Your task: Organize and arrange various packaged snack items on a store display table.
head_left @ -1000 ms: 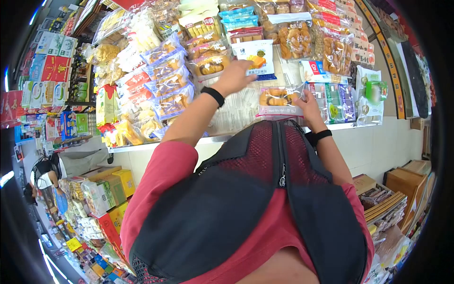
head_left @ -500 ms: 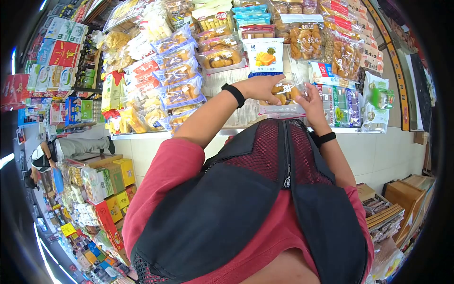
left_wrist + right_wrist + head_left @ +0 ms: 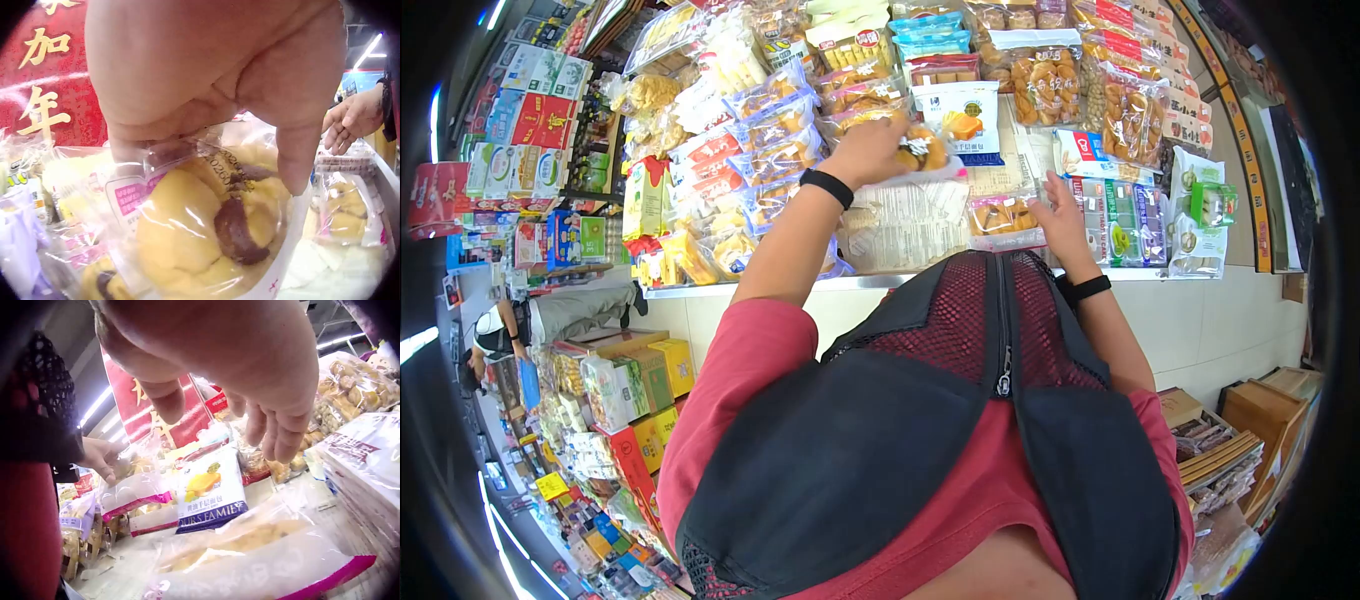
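The left hand [image 3: 868, 150] holds a clear bread packet [image 3: 922, 148] up above the counter [image 3: 730, 290], in front of the stacked snack bags. Its grip is curled round the packet's upper edge, pinching the film between thumb and fingers. Inside the wrapper sits a round yellow bun with dark brown patches, and a pink-and-white label shows on one side. The right hand [image 3: 1063, 212] hangs with a wide, loose grip, fingers spread and holding nothing. It is just above a second packet [image 3: 1005, 218], which lies flat on the counter: clear film, a pink lower edge, yellow buns inside. Behind that packet stands a blue-and-white bag [image 3: 960, 120] with an orange picture. Clear bags of fried dough twists [image 3: 1040, 85] lean further back.
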Available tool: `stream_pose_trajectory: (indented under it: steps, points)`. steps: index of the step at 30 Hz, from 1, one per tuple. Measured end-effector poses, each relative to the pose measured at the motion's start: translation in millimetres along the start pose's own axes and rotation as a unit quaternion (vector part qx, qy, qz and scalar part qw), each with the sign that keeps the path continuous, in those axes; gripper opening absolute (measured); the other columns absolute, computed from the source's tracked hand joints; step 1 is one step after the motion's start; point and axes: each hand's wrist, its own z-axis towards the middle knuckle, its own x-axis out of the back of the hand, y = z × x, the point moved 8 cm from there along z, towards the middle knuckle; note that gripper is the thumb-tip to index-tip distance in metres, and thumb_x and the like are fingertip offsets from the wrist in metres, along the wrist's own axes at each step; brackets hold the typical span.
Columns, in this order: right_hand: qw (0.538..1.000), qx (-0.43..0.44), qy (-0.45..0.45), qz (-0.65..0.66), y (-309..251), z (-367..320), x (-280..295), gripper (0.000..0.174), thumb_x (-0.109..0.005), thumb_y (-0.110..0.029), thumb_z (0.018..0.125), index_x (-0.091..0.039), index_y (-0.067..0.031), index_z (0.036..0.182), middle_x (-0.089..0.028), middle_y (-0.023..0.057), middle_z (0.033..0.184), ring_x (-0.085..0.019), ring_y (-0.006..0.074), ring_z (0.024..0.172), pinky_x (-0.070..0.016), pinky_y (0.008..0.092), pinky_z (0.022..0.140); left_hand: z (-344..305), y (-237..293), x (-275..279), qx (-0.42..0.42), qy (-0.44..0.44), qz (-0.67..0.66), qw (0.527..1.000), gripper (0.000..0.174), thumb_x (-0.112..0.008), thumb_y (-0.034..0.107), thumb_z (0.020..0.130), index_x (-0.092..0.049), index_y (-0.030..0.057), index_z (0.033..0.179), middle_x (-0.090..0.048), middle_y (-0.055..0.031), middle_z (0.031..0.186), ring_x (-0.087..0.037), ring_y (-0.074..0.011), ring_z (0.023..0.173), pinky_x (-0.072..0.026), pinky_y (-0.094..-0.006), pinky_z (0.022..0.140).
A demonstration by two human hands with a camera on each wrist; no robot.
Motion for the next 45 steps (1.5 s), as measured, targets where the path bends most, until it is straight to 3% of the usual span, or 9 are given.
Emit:
stream_pose_trajectory:
  steps: [1,3,9,15,21,33,40,43,45]
  points:
    - [1.0,0.0,0.0,0.0,10,0,2,0.065,-0.065,-0.023,0.083,-0.04,0.0025,0.138,-0.05,0.0254,0.131,-0.05,0.0351,0.122,-0.0382,0.0399,0.104,0,-12,-1,0.029,-0.009,0.034,0.999,0.055,-0.073,0.031,0.071,-0.053,0.0037,0.115,-0.063,-0.0196,0.104,-0.061,-0.037,0.099,-0.049,-0.0448,0.085]
    - [0.99,0.014,0.024,-0.135,15,-1,8,0.064,-0.063,-0.026,0.082,-0.043,0.0052,0.135,-0.049,0.0281,0.131,-0.047,0.0379,0.124,-0.0362,0.0408,0.106,0,-28,-7,0.058,-0.019,0.067,0.996,0.056,-0.073,0.029,0.072,-0.052,0.0043,0.118,-0.063,-0.0188,0.105,-0.061,-0.0371,0.101,-0.0488,-0.0451,0.085]
    - [0.977,0.007,-0.018,-0.212,22,-7,0,0.064,-0.06,-0.028,0.083,-0.043,0.0078,0.133,-0.048,0.0297,0.129,-0.045,0.0418,0.123,-0.0353,0.0436,0.106,12,-55,-37,0.106,-0.048,0.137,0.984,0.047,-0.069,0.03,0.076,-0.054,0.0056,0.113,-0.063,-0.0192,0.105,-0.062,-0.0344,0.1,-0.0495,-0.046,0.083]
    - [0.962,-0.007,-0.072,-0.263,36,-7,-16,0.071,-0.059,-0.03,0.083,-0.035,0.0098,0.137,-0.043,0.0348,0.131,-0.041,0.0466,0.124,-0.0351,0.0443,0.106,18,-68,-54,0.143,-0.053,0.188,0.97,0.047,-0.067,0.033,0.08,-0.054,0.006,0.116,-0.062,-0.0164,0.114,-0.059,-0.0317,0.11,-0.0462,-0.0481,0.091]
    - [0.959,-0.041,-0.086,-0.265,46,-7,-22,0.077,-0.057,-0.034,0.085,-0.026,0.0095,0.14,-0.042,0.0382,0.129,-0.045,0.0483,0.12,-0.0402,0.046,0.101,11,-59,-55,0.16,-0.099,0.209,0.96,0.053,-0.07,0.033,0.077,-0.053,0.0065,0.12,-0.058,-0.0148,0.12,-0.053,-0.0318,0.118,-0.0439,-0.0477,0.095]
    - [0.952,-0.131,-0.091,-0.262,46,-3,-24,0.082,-0.057,-0.039,0.087,-0.019,0.0047,0.145,-0.049,0.0383,0.123,-0.053,0.0504,0.111,-0.0441,0.0496,0.096,-13,-18,-56,0.147,-0.008,0.169,0.975,0.065,-0.072,0.033,0.076,-0.046,0.0036,0.129,-0.054,-0.0179,0.122,-0.051,-0.0351,0.118,-0.0427,-0.0463,0.097]
    - [0.953,-0.117,-0.077,-0.27,52,1,-24,0.085,-0.06,-0.035,0.084,-0.017,0.0043,0.146,-0.047,0.0386,0.125,-0.053,0.0482,0.114,-0.0434,0.0475,0.097,-18,-24,-72,0.152,0.036,0.157,0.975,0.08,-0.073,0.034,0.075,-0.036,0.0016,0.138,-0.042,-0.0243,0.135,-0.043,-0.0408,0.125,-0.0381,-0.0508,0.103]
    - [0.952,-0.138,-0.088,-0.258,52,1,-25,0.087,-0.062,-0.033,0.082,-0.016,0.0051,0.146,-0.046,0.0385,0.127,-0.052,0.048,0.114,-0.0429,0.0463,0.098,-15,-35,-64,0.202,0.03,0.133,0.97,0.087,-0.073,0.038,0.075,-0.031,0.0016,0.142,-0.038,-0.0272,0.138,-0.039,-0.0429,0.129,-0.0347,-0.0528,0.106]
    - [0.963,-0.139,-0.063,-0.224,48,1,-22,0.082,-0.064,-0.028,0.08,-0.026,0.0126,0.14,-0.048,0.0381,0.127,-0.05,0.0468,0.118,-0.0399,0.0433,0.102,-13,-47,-67,0.251,0.001,0.102,0.963,0.089,-0.072,0.04,0.074,-0.029,0.0036,0.143,-0.038,-0.0283,0.139,-0.033,-0.0439,0.133,-0.034,-0.0533,0.105]
